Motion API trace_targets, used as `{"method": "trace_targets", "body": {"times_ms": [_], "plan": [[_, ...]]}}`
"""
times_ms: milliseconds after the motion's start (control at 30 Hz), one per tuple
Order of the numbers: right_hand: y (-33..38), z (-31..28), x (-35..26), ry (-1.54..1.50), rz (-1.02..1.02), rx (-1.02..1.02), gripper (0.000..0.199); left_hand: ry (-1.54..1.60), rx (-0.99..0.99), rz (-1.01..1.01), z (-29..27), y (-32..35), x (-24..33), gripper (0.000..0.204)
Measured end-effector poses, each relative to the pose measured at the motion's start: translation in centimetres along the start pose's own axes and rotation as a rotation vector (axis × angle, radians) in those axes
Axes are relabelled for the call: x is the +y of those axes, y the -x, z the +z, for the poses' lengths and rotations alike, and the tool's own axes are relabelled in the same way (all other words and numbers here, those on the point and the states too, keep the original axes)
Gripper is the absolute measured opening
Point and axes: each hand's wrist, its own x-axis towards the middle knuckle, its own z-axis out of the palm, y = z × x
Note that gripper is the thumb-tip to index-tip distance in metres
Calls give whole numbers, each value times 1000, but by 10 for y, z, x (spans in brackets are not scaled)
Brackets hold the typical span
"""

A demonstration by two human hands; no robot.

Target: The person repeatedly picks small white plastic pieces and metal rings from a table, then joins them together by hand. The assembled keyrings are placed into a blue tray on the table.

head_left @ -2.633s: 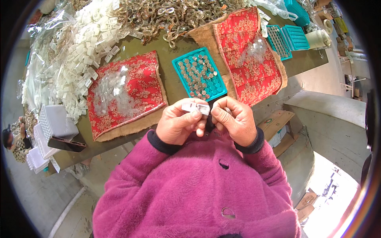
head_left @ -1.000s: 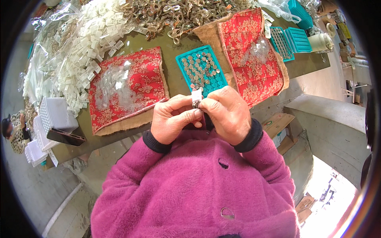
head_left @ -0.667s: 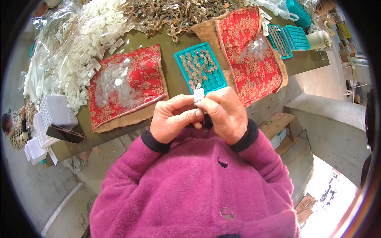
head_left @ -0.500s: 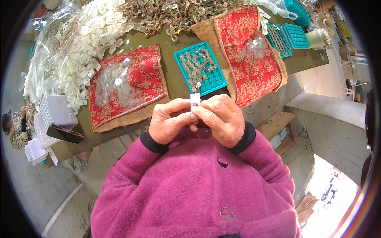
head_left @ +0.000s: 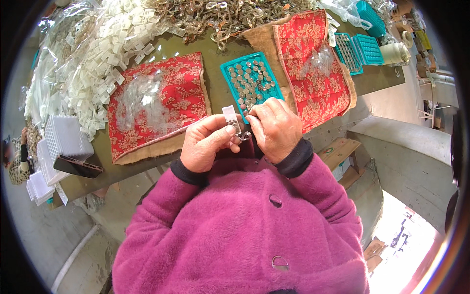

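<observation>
My left hand pinches a small white plastic tag between thumb and fingers. Below its pale flap is a clear, dark-edged part, and a curled shiny loop shows by the fingertips; its kind is hard to make out. My right hand is closed at the near end of a teal tray, its bent fingertips by a tiny pinkish thing. What those fingers hold, if anything, is hidden. Round silvery discs sit in rows in the tray.
Red floral cloth pads with clear plastic pieces lie on both sides. White tags heap at the left, clear bands at the back. Teal trays stand far right; a dark phone leans near white trays.
My hands have parted. The left keeps the white tag, now tilted with its flap up; the right has moved up and right to the teal tray's near end.
</observation>
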Motion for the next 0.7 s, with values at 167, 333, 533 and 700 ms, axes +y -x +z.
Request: {"method": "trace_targets", "body": {"times_ms": [167,333,533,700], "plan": [[-1,-5,-2,-176,-84,66,18,159,-56,-17,-5,-2,-2,38],[-3,-7,-6,-270,-314,131,19,115,-124,-1,-4,-1,2,36],[-3,-19,-1,-477,-262,-27,24,-36,-127,20,4,4,12,28],[5,-27,0,-1326,402,-349,30,-110,-212,136,17,7,16,22]]}}
